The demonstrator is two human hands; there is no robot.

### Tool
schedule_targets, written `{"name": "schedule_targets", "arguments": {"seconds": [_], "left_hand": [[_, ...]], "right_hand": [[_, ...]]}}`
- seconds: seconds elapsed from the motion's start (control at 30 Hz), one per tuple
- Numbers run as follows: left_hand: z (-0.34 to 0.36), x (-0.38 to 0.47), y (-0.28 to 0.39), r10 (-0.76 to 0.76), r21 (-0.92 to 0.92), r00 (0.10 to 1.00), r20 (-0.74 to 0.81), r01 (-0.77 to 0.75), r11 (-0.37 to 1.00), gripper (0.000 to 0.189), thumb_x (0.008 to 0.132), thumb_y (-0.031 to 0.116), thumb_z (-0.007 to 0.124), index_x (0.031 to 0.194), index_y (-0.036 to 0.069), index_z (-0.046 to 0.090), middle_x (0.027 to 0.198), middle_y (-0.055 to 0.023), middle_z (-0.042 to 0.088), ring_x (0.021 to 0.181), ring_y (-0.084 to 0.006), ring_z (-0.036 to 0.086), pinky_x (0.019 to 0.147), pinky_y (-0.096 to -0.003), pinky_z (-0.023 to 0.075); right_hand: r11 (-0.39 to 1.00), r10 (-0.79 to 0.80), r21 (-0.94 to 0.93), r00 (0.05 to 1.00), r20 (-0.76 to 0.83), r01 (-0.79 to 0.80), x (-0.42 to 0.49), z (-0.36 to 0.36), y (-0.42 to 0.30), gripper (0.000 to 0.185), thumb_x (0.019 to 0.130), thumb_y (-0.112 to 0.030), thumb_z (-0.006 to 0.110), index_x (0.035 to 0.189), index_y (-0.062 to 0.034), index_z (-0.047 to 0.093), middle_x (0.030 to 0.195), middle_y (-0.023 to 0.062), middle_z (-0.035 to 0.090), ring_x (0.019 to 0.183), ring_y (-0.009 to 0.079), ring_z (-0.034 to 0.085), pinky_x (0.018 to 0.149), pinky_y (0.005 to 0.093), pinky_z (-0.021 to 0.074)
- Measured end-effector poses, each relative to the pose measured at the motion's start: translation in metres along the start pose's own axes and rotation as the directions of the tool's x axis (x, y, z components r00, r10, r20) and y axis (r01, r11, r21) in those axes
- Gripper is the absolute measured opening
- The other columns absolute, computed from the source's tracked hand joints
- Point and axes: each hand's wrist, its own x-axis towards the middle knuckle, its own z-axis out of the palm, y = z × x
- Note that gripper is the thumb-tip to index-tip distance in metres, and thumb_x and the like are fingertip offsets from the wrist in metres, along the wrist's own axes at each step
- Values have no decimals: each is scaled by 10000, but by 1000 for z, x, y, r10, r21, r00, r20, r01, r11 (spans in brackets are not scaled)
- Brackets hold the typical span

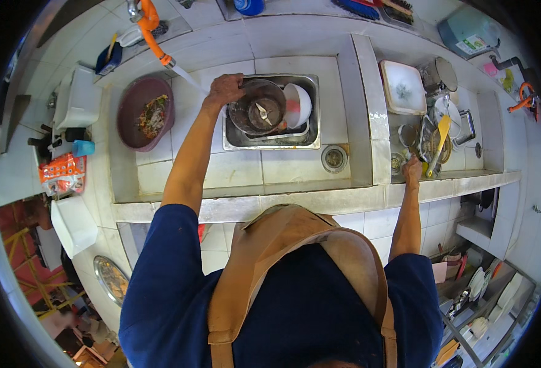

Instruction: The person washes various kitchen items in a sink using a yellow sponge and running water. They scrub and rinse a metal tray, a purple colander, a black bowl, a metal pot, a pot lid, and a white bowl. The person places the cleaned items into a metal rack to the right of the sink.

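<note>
My left hand (225, 89) grips the rim side of a blender jar (240, 117), which is brown with residue and has a metal blade (263, 112) at its bottom. The jar sits in a rectangular stainless steel pan (271, 145), beside a white bowl (303, 103) with a reddish stain. My right hand (412, 170) reaches low into the right basin, its fingers curled next to a small cup (407, 135) and a small round dish (396, 162). Something small and pale is at its fingertips; whether it is held is unclear. Water (190, 79) runs from an orange hose (153, 43) near my left hand.
A purple tub (124, 115) with food scraps stands at the left of the tiled sink. The sink's drain (334, 158) is at front right. Past the divider wall (374, 110) are a white-lidded container (403, 87), a metal pot (445, 76) and a yellow spatula (443, 131).
</note>
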Motion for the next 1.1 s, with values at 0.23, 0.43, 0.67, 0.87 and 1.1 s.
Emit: {"name": "schedule_targets", "arguments": {"seconds": [0.23, 0.43, 0.67, 0.87, 1.1], "left_hand": [[21, -27, -33, 69, -27, 998, 7, -69, 997, 379, 807, 406, 527, 1066, 151, 635, 1020, -131, 650, 997, -357, 589, 882, -472, 450], [-35, -54, -77, -67, -130, 992, 105, 80, 988, 336, 853, 376, 475, 1071, 197, 658, 1149, -104, 613, 1072, -315, 561, 899, -437, 444], [-102, -129, -84, -12, 47, 949, -314, 28, 998, 252, 863, 263, 464, 976, 213, 684, 1005, -114, 660, 963, -341, 606, 827, -422, 486], [-103, -167, -84, -140, 83, 893, -428, 193, 978, 248, 827, 276, 509, 952, 174, 697, 1000, -173, 657, 892, -387, 623, 818, -441, 490], [-69, -185, -101, -613, -501, 708, -351, 411, 761, 490, 775, 449, 558, 955, 15, 696, 951, -255, 650, 933, -428, 608, 835, -445, 469]], "right_hand": [[983, 180, -1, 975, -129, -181, -8, -73, -51, 301, 849, -185, 519, 1098, -33, 593, 871, 187, 647, 812, 371, 633, 683, 466, 503], [854, 310, 491, 926, -217, -171, -28, -140, -95, 498, 764, -350, 729, 1129, -34, 609, 1042, 152, 652, 927, 283, 632, 780, 385, 491], [69, -198, 745, 722, 662, -664, -74, -105, -260, 434, 864, -362, 653, 1149, -39, 603, 1016, 96, 662, 798, 183, 658, 658, 277, 523], [-255, -430, 574, 623, 654, -778, -104, -37, -438, 331, 896, -228, 614, 1161, -52, 525, 983, 90, 635, 800, 205, 656, 558, 301, 522], [136, -349, 962, 921, -176, 235, 6, 113, -346, 283, 907, -175, 533, 1132, -5, 556, 1000, 173, 645, 853, 314, 661, 740, 396, 548]]}}
